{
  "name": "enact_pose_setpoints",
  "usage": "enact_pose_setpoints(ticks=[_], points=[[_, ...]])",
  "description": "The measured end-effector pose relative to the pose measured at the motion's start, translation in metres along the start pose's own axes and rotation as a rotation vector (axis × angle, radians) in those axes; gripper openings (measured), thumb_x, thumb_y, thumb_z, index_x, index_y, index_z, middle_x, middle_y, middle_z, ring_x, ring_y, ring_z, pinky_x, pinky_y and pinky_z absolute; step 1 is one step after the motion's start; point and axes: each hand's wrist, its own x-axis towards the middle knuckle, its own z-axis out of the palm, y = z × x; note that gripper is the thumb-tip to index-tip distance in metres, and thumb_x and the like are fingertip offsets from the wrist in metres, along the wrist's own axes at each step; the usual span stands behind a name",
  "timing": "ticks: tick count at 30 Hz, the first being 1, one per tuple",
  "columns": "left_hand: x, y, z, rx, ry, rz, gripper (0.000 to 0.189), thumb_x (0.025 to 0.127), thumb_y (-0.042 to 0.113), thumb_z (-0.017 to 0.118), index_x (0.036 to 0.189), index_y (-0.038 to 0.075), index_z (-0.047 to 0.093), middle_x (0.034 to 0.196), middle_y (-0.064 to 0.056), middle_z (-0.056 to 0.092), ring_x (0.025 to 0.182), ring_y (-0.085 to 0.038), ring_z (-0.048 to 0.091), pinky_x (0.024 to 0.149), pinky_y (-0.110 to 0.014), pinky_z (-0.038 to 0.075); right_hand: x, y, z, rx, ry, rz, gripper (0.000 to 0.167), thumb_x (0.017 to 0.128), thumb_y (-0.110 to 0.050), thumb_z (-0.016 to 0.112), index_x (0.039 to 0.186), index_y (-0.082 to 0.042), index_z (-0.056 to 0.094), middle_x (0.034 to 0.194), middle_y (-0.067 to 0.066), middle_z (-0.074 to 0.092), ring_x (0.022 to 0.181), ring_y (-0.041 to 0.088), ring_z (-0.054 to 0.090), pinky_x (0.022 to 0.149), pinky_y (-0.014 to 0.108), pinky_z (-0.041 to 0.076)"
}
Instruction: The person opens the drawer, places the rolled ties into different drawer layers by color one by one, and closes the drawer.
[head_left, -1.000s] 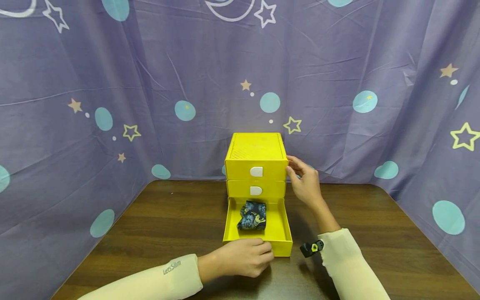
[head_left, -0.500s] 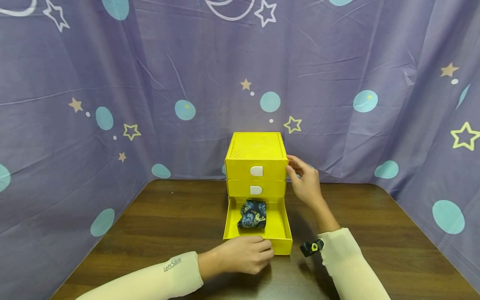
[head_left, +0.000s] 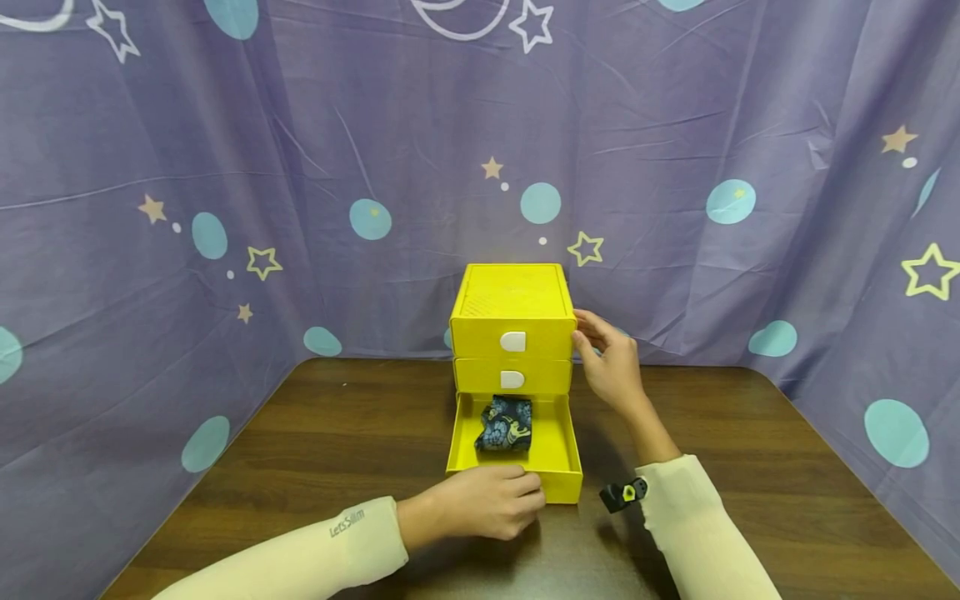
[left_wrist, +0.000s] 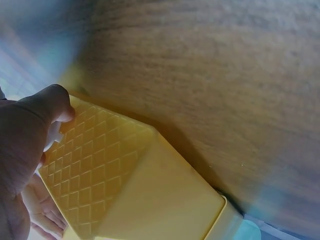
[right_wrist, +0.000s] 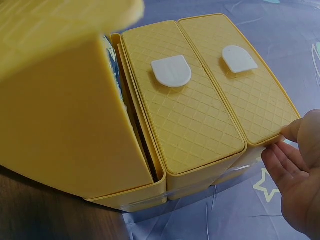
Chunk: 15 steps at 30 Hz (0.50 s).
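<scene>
A yellow drawer unit (head_left: 513,292) stands on the table, its bottom drawer (head_left: 558,454) pulled out toward me. Folded dark-blue patterned cloth (head_left: 507,423) lies inside that drawer. My left hand (head_left: 491,502) is at the drawer's front; in the left wrist view its thumb and fingers pinch the white handle (left_wrist: 53,136), which they partly hide. With the thumb on the front edge and fingers along the side, my right hand (head_left: 611,364) holds the unit's upper right corner. Both upper drawers are closed, each with a white handle (right_wrist: 171,71) on its front.
The brown wooden table (head_left: 360,425) extends to both sides of the unit. Behind it hangs a purple curtain (head_left: 420,125) with stars and blue dots. A black strap device (head_left: 622,496) sits at my right wrist.
The bottom drawer has slid slightly inward, away from me, and my left hand has moved with it. My right hand stays on the unit's corner.
</scene>
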Motion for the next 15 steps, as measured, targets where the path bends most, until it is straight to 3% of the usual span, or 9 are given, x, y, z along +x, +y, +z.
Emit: enact_pose_setpoints(ticks=[10, 15], points=[[-0.0019, -0.0023, 0.0087, 0.013, -0.03, 0.002, 0.03, 0.104, 0.018, 0.048, 0.088, 0.03, 0.07, 0.096, 0.009, 0.055, 0.089, -0.013, 0.051, 0.076, -0.024, 0.043, -0.0007, 0.002, 0.0003, -0.002, -0.003, -0.002, 0.031, 0.095, 0.014, 0.062, 0.126, 0.017, 0.063, 0.113, 0.032, 0.07, 0.098, 0.044, 0.071, 0.085, 0.051, 0.058], [-0.0022, -0.0064, 0.0106, 0.006, -0.001, -0.002, 0.033, 0.103, 0.014, 0.046, 0.086, 0.028, 0.071, 0.093, 0.007, 0.056, 0.087, -0.014, 0.052, 0.075, -0.025, 0.044, -0.0001, 0.0028, -0.0004, -0.003, -0.009, 0.005, 0.032, 0.095, 0.014, 0.062, 0.127, 0.016, 0.062, 0.114, 0.033, 0.069, 0.099, 0.045, 0.071, 0.086, 0.053, 0.058]])
